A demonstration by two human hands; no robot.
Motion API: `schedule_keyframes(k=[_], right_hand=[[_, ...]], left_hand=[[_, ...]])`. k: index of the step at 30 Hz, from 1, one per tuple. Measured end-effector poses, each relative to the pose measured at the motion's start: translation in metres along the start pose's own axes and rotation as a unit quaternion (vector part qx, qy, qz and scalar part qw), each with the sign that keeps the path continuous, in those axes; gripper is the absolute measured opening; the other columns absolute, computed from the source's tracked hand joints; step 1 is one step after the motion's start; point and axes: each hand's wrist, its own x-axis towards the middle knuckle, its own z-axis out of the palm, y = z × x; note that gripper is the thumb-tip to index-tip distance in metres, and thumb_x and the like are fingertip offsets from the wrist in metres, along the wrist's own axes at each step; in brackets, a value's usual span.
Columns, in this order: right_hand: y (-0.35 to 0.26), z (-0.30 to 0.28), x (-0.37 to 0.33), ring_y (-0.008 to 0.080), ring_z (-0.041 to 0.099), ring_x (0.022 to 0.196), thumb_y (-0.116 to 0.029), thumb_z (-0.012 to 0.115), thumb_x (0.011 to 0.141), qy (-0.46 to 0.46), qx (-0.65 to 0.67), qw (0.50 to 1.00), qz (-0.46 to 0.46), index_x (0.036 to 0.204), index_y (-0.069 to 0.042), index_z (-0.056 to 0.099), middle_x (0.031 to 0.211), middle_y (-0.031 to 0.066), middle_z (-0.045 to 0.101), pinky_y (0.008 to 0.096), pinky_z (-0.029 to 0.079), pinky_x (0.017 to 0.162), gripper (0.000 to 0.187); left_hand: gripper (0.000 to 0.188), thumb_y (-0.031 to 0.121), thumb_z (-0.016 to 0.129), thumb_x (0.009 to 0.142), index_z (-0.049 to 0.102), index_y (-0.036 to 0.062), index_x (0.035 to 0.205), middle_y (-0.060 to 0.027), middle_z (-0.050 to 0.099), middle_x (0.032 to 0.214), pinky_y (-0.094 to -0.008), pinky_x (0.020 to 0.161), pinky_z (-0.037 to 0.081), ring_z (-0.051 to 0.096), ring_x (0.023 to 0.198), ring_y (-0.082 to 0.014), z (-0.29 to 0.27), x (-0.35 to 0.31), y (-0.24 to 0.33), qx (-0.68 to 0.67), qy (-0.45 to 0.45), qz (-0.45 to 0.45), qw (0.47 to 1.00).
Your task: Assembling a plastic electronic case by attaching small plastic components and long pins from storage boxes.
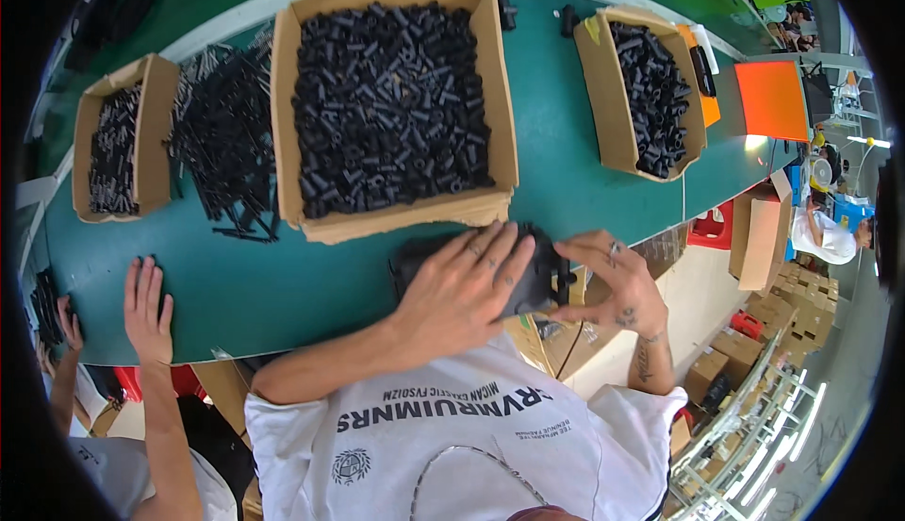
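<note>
A black plastic block-like part (407, 264) lies at the near edge of the green table, in front of the big carton. My left hand (462, 285) is laid across its top, fingers reaching over the far side and gripping it; the thumb is hidden. At the block's right end, my right hand (624, 287) curves around it, with index fingertip at the far corner and thumb at the near one. A small black knob-like piece (567, 281) sticks out between them. Whether this piece is separate from the block, I cannot tell.
A large carton (510, 144) of short black tubular pieces stands ahead. Smaller cartons of black pieces stand right (695, 125) and far left (156, 134), beside a pile of thin black rods (226, 125). A co-worker's hand (148, 318) rests on the green table (292, 285) at left.
</note>
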Motion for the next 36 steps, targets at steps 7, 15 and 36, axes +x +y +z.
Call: schedule_keyframes(k=[7,15,36], right_hand=[[-0.029,-0.036,-0.002,0.0328,0.07,0.101,-0.025,0.098,0.059,0.007,-0.032,0.995,-0.091,0.119,0.002,0.069,0.111,0.0147,0.071,0.0405,0.059,0.086,0.072],[-0.004,-0.099,0.049,0.0246,0.069,0.088,-0.023,0.099,0.044,0.226,-0.022,0.969,-0.096,0.106,0.001,0.07,0.097,0.0122,0.07,0.0362,0.056,0.083,0.073],[0.006,-0.035,0.418,0.0232,0.07,0.085,-0.065,0.092,0.058,0.243,0.119,0.962,-0.043,0.109,0.006,0.071,0.091,0.015,0.072,0.033,0.056,0.077,0.09]], left_hand=[[0.074,0.019,0.074,0.072,0.055,-0.0084,0.139,-0.0312,0.057,0.139,-0.0463,0.108,0.048,0.061,0.125,-0.0406,-0.04,0.001,0.031,-0.042,0.025,0.033,0.998],[0.024,0.011,0.073,0.089,0.069,0.0063,0.112,-0.0093,0.073,0.11,-0.0337,0.082,0.057,0.071,0.101,-0.0223,-0.081,-0.013,0.022,0.046,0.42,0.097,0.901],[0.013,-0.005,0.073,0.081,0.07,0.0027,0.091,-0.0031,0.061,0.061,-0.0263,0.048,0.044,0.056,0.048,-0.0135,-0.025,-0.126,-0.07,0.038,0.454,-0.292,0.841]])
